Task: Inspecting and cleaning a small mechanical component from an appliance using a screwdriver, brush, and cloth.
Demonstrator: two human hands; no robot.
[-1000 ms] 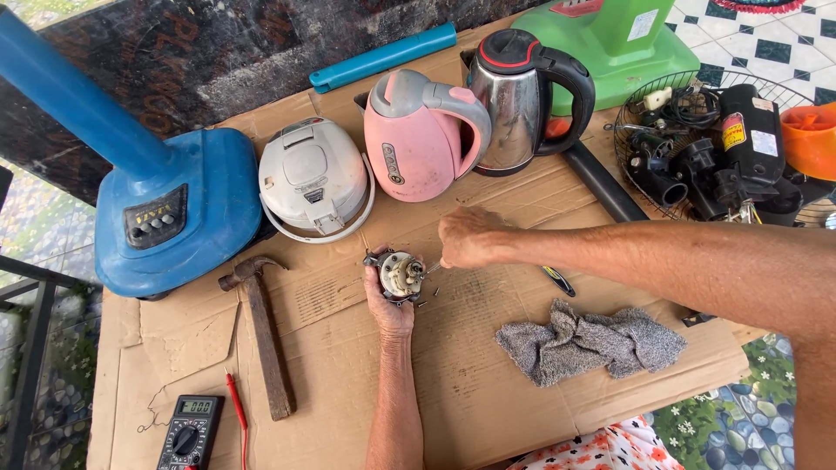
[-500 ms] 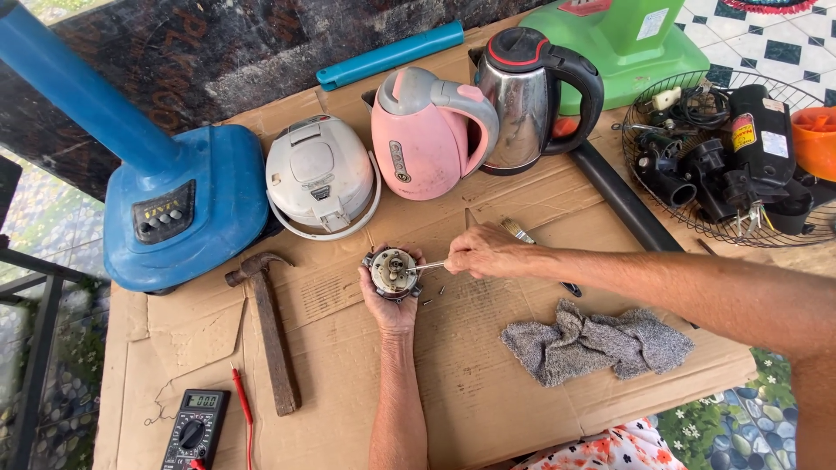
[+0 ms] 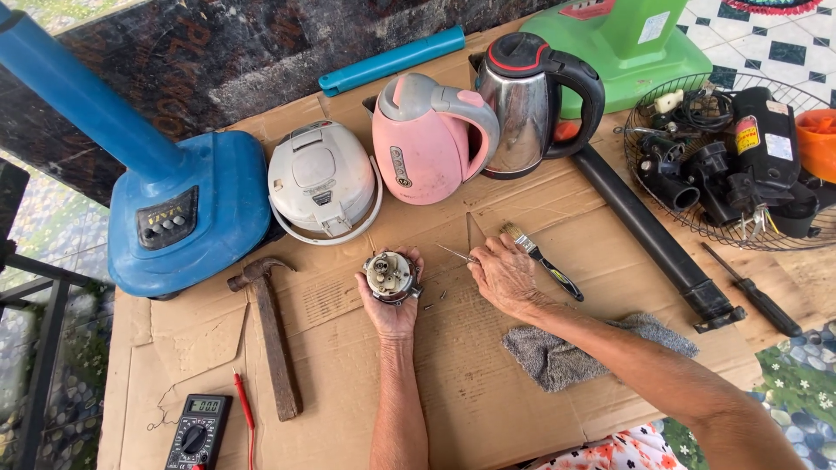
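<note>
A flattened brown cardboard sheet [image 3: 488, 383] covers the desk, and everything lies on it. Largest is the blue plastic fan base with its slanted blue column [image 3: 187, 218], at the left. Behind it to the right stand a white round rice cooker [image 3: 320, 181], a pink plastic kettle [image 3: 427, 139] and a steel kettle with black handle [image 3: 527, 109], all in a row. A long black tube [image 3: 653, 235] runs diagonally at the right, beside a round wire fan guard [image 3: 644, 117] full of black parts. A wooden-handled hammer [image 3: 270, 335] lies left of centre, head away from the person, long axis nearly straight up the sheet. A crumpled grey rag [image 3: 557, 357] sits under the right forearm.

The left hand [image 3: 392, 305] has its grip closed around a small round metal motor part [image 3: 389, 274], held just above the cardboard at the middle, its open face turned up toward the camera. The right hand [image 3: 503, 274] pinches a thin metal tool [image 3: 455, 254], whose long axis slants up-left, tip pointing toward the motor part but apart from it. A small paintbrush with black handle [image 3: 542, 259] lies just beside that hand, bristles away from the person.
</note>
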